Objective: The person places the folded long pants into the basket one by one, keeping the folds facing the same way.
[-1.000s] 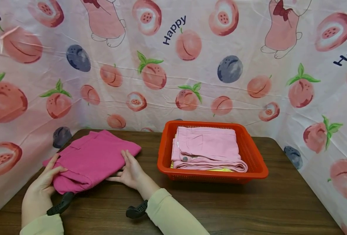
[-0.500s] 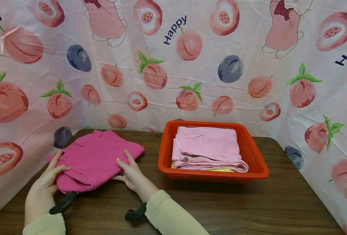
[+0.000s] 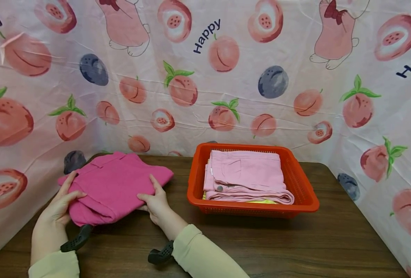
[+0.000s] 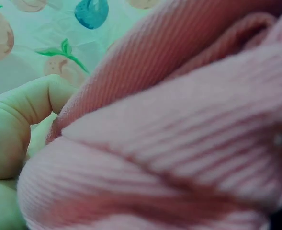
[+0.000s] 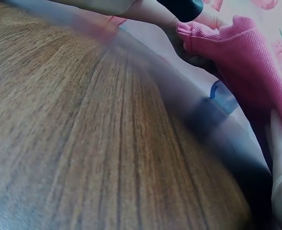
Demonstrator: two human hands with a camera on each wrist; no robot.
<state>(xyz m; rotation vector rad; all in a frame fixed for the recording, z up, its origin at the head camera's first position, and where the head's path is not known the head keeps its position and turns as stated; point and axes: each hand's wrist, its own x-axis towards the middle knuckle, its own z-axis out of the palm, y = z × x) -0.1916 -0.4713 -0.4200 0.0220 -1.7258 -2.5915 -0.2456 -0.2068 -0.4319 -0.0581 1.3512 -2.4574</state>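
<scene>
Folded magenta pants (image 3: 116,183) of ribbed cloth, with a belt loop showing near the far edge, are held at the left of the table. My left hand (image 3: 57,208) grips their left side, thumb on top and other fingers partly hidden beneath. At the near right edge, my right hand (image 3: 159,206) pinches the cloth between thumb and fingers. The right wrist view shows the pants (image 5: 248,62) raised over the table, fingers under them. Folded ribbed layers of the pants (image 4: 179,129) fill most of the left wrist view.
An orange-red plastic basket (image 3: 252,208) stands on the brown wooden table (image 3: 278,247) to the right of the hands. Inside lie folded light pink pants (image 3: 247,170) over something yellow (image 3: 264,201). A peach-print cloth (image 3: 191,131) hangs behind and at both sides.
Both hands and the magenta pants have shifted slightly to the right and up. The right hand's fingers have closed onto the near right edge. The basket stays put.
</scene>
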